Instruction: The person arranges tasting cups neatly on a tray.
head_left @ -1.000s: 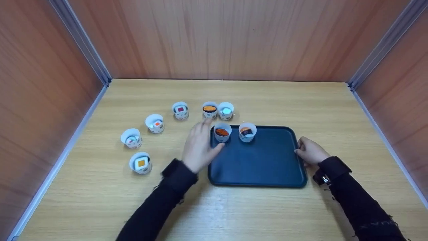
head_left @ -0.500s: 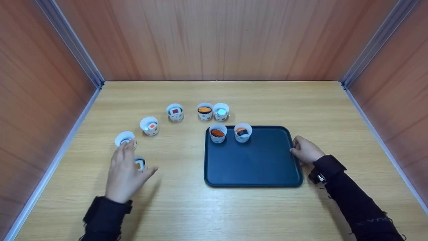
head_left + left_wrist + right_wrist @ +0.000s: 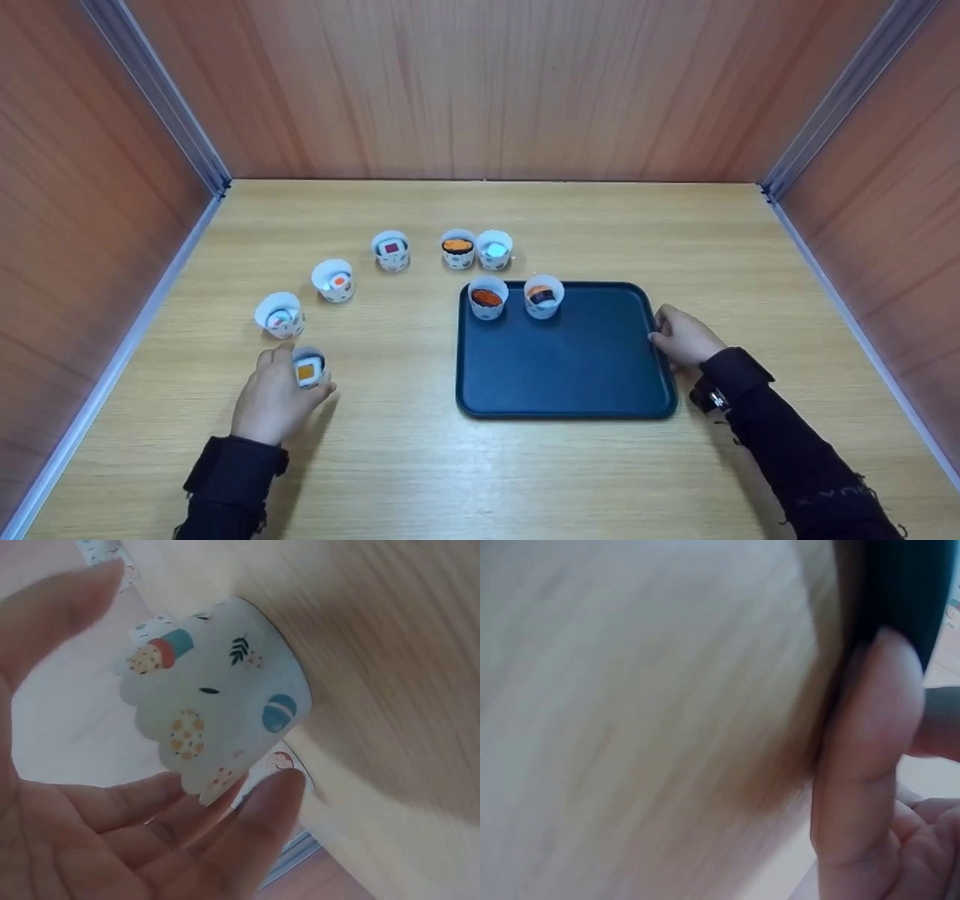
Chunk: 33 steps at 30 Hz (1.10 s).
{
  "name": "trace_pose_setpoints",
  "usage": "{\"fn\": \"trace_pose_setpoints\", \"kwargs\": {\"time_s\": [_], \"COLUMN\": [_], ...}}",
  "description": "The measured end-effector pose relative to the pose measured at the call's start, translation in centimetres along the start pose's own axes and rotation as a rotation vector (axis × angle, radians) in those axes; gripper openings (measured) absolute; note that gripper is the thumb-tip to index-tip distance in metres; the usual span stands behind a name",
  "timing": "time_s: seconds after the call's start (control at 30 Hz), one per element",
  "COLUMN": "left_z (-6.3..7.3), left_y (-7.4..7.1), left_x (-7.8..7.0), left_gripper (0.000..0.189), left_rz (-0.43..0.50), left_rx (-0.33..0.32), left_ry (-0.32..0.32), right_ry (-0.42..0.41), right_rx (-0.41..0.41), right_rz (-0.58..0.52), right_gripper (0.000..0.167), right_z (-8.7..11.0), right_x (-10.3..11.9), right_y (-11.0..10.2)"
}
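Observation:
A printed paper baking cup (image 3: 308, 366) with a white-and-orange square piece inside stands at the near left of the table. My left hand (image 3: 271, 403) is around it, thumb on its right side and fingers behind. In the left wrist view the thumb lies apart from the cup's wall (image 3: 217, 701), and the fingers are spread by its scalloped rim; whether they touch it I cannot tell. My right hand (image 3: 686, 337) pinches the right rim of a dark blue-green tray (image 3: 562, 367). On the tray's far left stand a cup with a red-orange-topped piece (image 3: 487, 298) and a cup with a dark-banded piece (image 3: 543, 297).
More paper cups stand on the table: one (image 3: 280, 315) just beyond my left hand, one (image 3: 333, 280) farther back, one (image 3: 391, 250) behind that, and a touching pair (image 3: 457, 249) behind the tray. Wood-grain panels (image 3: 480, 90) wall the table's back and sides.
My left hand has moved from the tray's left side to the near-left cup, then lowered around it with the fingers drawing closer. The right hand keeps its hold on the tray.

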<state>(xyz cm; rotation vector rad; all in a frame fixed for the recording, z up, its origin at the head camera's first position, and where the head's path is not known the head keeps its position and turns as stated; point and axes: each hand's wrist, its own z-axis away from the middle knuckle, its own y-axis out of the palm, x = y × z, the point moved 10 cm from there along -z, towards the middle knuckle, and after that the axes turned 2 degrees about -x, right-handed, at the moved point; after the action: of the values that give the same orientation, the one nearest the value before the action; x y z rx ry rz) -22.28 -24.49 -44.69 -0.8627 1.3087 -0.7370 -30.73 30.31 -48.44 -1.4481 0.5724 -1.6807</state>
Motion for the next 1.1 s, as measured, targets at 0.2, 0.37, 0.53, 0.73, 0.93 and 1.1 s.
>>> {"fn": "trace_pose_setpoints", "kwargs": {"time_s": [0.2, 0.37, 0.53, 0.73, 0.93, 1.1], "left_z": [-0.4, -0.4, -0.3, -0.7, -0.2, 0.5], "left_y": [-0.2, -0.1, 0.6, 2.4, 4.1, 5.9], "left_x": [-0.2, -0.5, -2.2, -7.5, -15.9, -22.4], "left_gripper": [0.071, 0.064, 0.06, 0.06, 0.061, 0.057], "left_rz": [0.007, 0.01, 0.01, 0.057, 0.129, 0.113], "left_rx": [-0.024, -0.026, -0.014, -0.001, -0.028, 0.003], "left_ry": [0.018, 0.027, 0.066, 0.155, 0.385, 0.587], "right_ry": [0.007, 0.012, 0.015, 0.003, 0.008, 0.017], "right_rx": [0.007, 0.008, 0.014, 0.001, 0.008, 0.024], "right_rz": [0.001, -0.007, -0.009, -0.005, -0.01, -0.039], "right_gripper": [0.014, 0.013, 0.013, 0.012, 0.012, 0.012], "right_z": [-0.1, 0.0, 0.0, -0.1, -0.1, 0.0], "right_x": [-0.1, -0.2, -0.3, -0.3, -0.3, -0.3], "right_y": [0.1, 0.1, 0.2, 0.0, 0.0, 0.1]}}
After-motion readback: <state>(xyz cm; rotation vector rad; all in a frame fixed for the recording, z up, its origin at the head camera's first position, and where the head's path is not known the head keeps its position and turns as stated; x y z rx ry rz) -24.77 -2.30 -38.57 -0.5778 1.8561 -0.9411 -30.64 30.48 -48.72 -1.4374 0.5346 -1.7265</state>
